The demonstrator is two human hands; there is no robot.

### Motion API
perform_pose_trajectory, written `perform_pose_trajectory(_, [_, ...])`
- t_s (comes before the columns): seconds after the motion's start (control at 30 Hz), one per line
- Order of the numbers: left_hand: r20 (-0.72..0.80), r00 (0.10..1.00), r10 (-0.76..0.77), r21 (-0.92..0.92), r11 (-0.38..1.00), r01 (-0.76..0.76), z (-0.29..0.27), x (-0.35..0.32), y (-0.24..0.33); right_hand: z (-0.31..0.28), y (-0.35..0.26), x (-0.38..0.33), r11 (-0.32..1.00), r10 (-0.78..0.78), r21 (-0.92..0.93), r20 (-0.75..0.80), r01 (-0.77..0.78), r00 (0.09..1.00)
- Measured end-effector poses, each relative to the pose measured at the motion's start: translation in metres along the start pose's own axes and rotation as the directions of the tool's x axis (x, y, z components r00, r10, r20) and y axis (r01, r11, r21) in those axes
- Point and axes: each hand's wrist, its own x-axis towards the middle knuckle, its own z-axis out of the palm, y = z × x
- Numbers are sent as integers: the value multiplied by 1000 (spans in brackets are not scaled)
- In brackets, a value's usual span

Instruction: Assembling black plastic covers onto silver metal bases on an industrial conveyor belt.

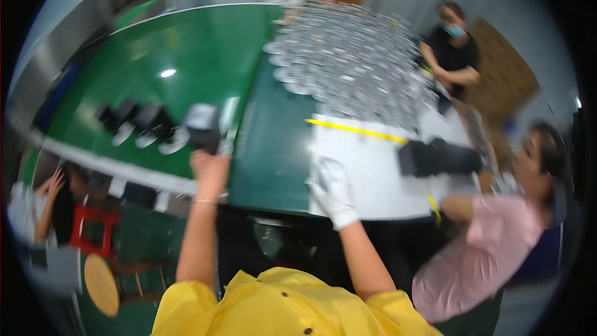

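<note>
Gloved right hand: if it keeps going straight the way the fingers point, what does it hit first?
Likely the bare white tabletop ahead of the right hand, then the yellow strip and, further on, the mass of round silver lids. Blur makes depth uncertain.

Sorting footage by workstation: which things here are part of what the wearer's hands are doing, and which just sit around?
In hand:
left hand, raised, gripping a black block
right hand, white-gloved, on the white sheet

Lying about:
row of black blocks on the green table
mass of silvery round pieces
red stool
</note>
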Motion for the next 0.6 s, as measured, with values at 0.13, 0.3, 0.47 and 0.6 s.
perform_pose_trajectory(0.13, [248, 960, -126, 214, 974, 72, -22, -3, -21, 6, 9, 2, 995, -28, 101, 11, 27, 1000])
perform_pose_trajectory(0.3, [321, 922, -218, 299, 947, 119, -74, -7, 47, -91, 76, 42, 980, -170, -151, -307, 128, 937])
perform_pose_trajectory(0.47, [135, 967, 215, -129, 972, -199, -88, 14, 137, -144, 171, 75, 754, 304, -564, -153, -336, 940])
perform_pose_trajectory(0.6, [116, 927, 357, -365, 883, -294, -17, 63, 241, -130, 252, 19, 920, 328, -201, -79, -338, 941])
